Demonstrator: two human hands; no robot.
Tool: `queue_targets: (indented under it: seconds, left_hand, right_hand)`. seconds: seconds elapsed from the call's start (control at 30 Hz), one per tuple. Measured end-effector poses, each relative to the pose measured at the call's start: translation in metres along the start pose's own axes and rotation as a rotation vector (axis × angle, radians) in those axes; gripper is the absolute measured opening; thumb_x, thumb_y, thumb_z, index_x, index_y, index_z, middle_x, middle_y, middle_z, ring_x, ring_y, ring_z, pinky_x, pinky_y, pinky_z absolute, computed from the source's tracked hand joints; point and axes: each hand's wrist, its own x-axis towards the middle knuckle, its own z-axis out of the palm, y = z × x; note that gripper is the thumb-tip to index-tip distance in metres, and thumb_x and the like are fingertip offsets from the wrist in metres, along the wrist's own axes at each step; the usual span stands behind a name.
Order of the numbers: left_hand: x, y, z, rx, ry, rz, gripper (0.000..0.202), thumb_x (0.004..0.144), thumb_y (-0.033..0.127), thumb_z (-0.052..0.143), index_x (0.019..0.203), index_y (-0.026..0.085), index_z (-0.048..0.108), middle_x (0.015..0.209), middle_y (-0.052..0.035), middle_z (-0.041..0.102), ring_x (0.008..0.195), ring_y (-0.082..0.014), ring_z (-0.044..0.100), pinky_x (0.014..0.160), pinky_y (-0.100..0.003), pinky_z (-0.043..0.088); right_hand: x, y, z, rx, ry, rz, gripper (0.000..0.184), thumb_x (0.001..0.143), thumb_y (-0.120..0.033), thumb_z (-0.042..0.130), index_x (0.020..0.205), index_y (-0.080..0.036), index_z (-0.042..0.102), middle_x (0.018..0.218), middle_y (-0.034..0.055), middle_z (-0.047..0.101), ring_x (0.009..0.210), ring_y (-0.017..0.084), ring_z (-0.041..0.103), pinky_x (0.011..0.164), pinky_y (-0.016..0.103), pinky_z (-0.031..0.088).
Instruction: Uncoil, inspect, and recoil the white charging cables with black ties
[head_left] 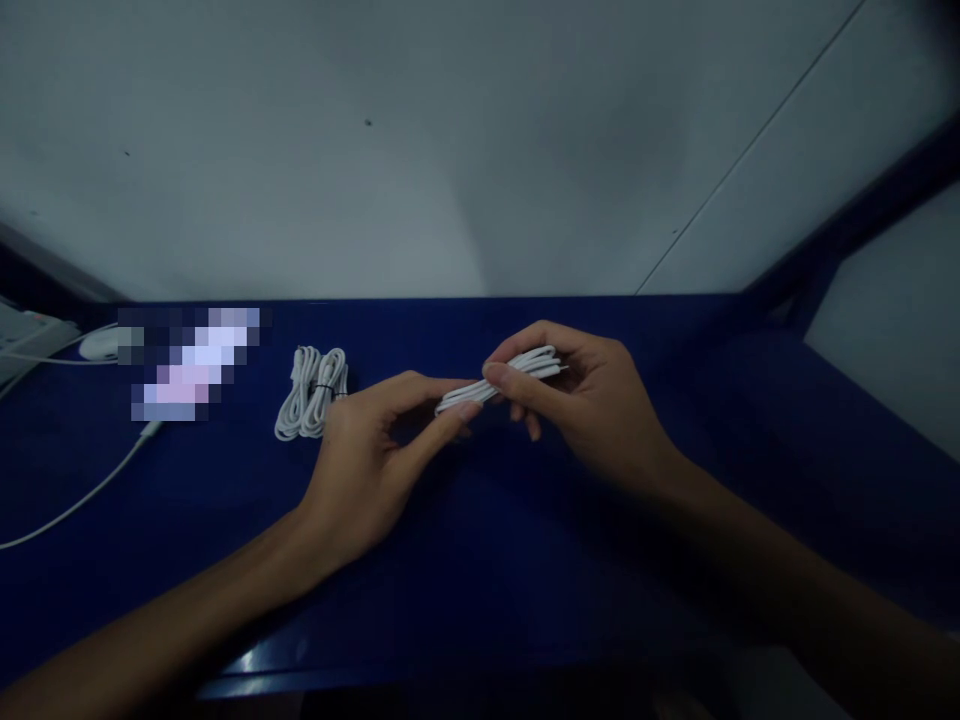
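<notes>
A folded bundle of white cable [495, 382] is held above the blue table between my two hands. My left hand [382, 450] pinches its left end between thumb and fingers. Around the middle and right part of the bundle, my right hand [592, 395] is closed with thumb and index finger. A cable end pokes out near my right palm. Behind my left hand lie white cable bundles [304, 395] side by side on the table, at least one with a dark tie round its middle. My left hand partly hides them.
The blue table [525, 580] runs back to a pale wall [420, 180]. At left, a pixelated lit object [199, 365] has a white cord [97, 490] plugged into it. A small white object [97, 345] and a white power strip [34, 335] lie farther left.
</notes>
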Motion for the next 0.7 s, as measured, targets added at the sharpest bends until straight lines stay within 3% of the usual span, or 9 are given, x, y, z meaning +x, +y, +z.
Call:
queue_targets:
  seconds: [0.23,0.37,0.47,0.6,0.7]
  left_hand:
    - [-0.0016,0.0037,0.0022,-0.124,-0.112,-0.039,0.018,0.107,0.033,0.072,0.122,0.028,0.082,0.094,0.0002,0.085,0.075,-0.0170,0.082,0.073,-0.027,0.067]
    - [-0.0012,0.0054,0.0039,-0.240,-0.164,-0.122,0.020,0.109,0.037,0.069,0.118,0.022,0.080,0.093,-0.0041,0.084,0.074,-0.0195,0.083,0.071,-0.029,0.069]
    - [0.0001,0.0047,0.0047,-0.360,-0.194,-0.204,0.025,0.111,0.040,0.064,0.118,0.020,0.077,0.095,-0.0074,0.084,0.073,-0.0212,0.083,0.069,-0.032,0.070]
    - [0.0034,0.0042,0.0049,-0.484,-0.232,-0.257,0.028,0.113,0.042,0.060,0.111,0.019,0.075,0.094,-0.0089,0.085,0.071,-0.0221,0.083,0.067,-0.032,0.070]
    - [0.0057,0.0059,0.0052,-0.541,-0.257,-0.283,0.034,0.114,0.044,0.057,0.104,0.018,0.076,0.089,-0.0093,0.084,0.067,-0.0212,0.082,0.064,-0.031,0.069]
  right_hand:
    - [-0.0027,0.0009,0.0027,0.042,0.012,0.019,0.028,0.089,-0.043,0.092,0.089,-0.020,0.076,0.068,-0.0013,0.070,0.050,0.012,0.060,0.044,0.024,0.049]
    - [-0.0027,0.0022,0.0025,0.113,-0.016,0.033,0.028,0.091,-0.045,0.090,0.089,-0.020,0.077,0.068,-0.0024,0.067,0.052,0.011,0.059,0.044,0.022,0.049]
    - [-0.0010,0.0041,-0.0001,0.250,-0.086,0.103,0.026,0.095,-0.046,0.085,0.100,-0.020,0.081,0.073,-0.0022,0.066,0.056,0.010,0.058,0.046,0.021,0.049]
    - [0.0017,0.0042,-0.0038,0.365,-0.189,0.192,0.030,0.094,-0.036,0.088,0.120,-0.021,0.082,0.080,-0.0025,0.067,0.058,0.009,0.055,0.048,0.020,0.050]
    - [0.0031,0.0030,-0.0041,0.378,-0.199,0.218,0.028,0.094,-0.031,0.087,0.120,-0.020,0.083,0.081,-0.0019,0.068,0.058,0.008,0.053,0.048,0.019,0.048]
